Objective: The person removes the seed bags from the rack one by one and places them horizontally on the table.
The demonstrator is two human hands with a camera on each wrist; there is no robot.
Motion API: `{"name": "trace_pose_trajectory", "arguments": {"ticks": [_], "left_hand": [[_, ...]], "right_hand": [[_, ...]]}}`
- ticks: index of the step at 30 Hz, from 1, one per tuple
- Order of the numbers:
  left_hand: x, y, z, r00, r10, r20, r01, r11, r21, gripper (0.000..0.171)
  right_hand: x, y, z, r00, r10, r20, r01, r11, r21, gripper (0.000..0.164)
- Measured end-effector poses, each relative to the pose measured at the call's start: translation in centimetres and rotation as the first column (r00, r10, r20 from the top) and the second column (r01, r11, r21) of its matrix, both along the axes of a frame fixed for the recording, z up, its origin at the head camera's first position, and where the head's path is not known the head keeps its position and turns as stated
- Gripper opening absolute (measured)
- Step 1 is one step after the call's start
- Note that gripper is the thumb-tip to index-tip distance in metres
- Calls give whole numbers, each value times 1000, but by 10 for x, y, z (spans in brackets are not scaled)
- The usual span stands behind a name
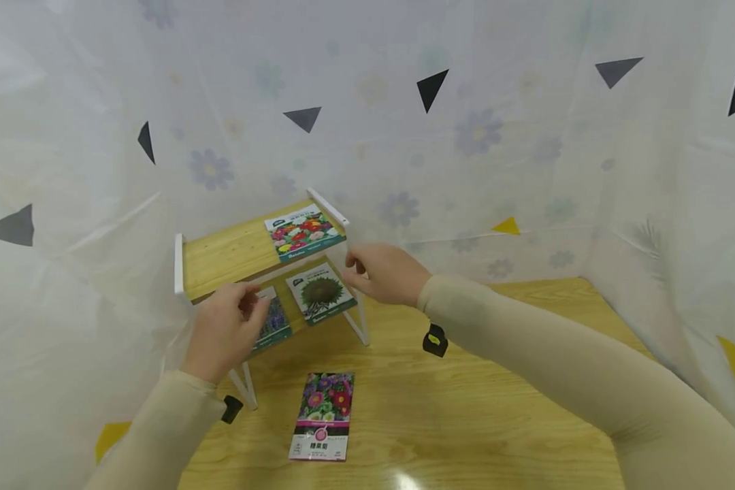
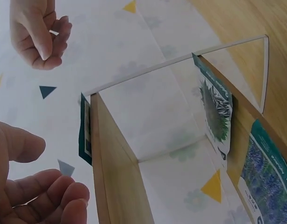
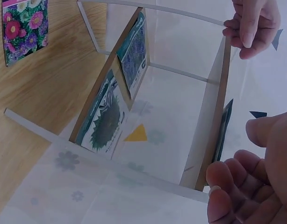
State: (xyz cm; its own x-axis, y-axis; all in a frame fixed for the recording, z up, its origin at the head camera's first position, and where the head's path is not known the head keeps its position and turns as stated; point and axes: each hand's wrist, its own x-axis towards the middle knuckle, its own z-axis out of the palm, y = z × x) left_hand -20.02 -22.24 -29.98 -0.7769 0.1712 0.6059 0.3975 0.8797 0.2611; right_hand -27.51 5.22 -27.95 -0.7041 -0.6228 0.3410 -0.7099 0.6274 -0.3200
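Note:
My left hand (image 1: 223, 330) hovers by the front left of a small two-tier wooden shelf (image 1: 226, 255), fingers loosely curled around nothing. At the shelf's right end is my right hand (image 1: 388, 273), likewise relaxed, with thumb and fingers apart and no object between them in the right wrist view. A seed packet (image 1: 305, 235) with red and mixed flowers lies on the upper tier's right side. On the lower tier lie a sunflower seed packet (image 1: 321, 291) and, left of it, a packet with blue-purple flowers (image 3: 133, 60), partly hidden behind my left hand in the head view.
Another seed packet (image 1: 322, 415), with pink and purple flowers, lies on the wooden table (image 1: 465, 408) in front of the shelf. White metal legs (image 1: 360, 320) hold the shelf up. Pale sheeting (image 1: 373, 136) with flowers and triangles hangs behind and at both sides.

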Motion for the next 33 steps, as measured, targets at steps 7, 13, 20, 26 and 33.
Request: {"name": "trace_pose_trajectory", "arguments": {"ticks": [7, 13, 20, 26, 33], "left_hand": [[-20, 8, 19, 992, 39, 119, -40, 999, 3, 43], [-42, 13, 30, 984, 56, 168, -57, 998, 3, 48], [-61, 20, 34, 974, 95, 206, -97, 995, 0, 49], [-73, 27, 43, 956, 133, 260, -129, 991, -33, 54], [-89, 32, 49, 901, 195, 387, -180, 981, -75, 57]], "right_hand": [[-11, -16, 10, 993, -96, -61, 96, 995, 0, 38], [-21, -30, 19, 987, -148, -54, 150, 988, 28, 47], [-32, -41, 24, 981, -158, -113, 175, 972, 159, 51], [-41, -48, 28, 978, -147, -150, 171, 973, 155, 39], [-49, -64, 31, 980, -185, -73, 197, 957, 215, 33]]}}
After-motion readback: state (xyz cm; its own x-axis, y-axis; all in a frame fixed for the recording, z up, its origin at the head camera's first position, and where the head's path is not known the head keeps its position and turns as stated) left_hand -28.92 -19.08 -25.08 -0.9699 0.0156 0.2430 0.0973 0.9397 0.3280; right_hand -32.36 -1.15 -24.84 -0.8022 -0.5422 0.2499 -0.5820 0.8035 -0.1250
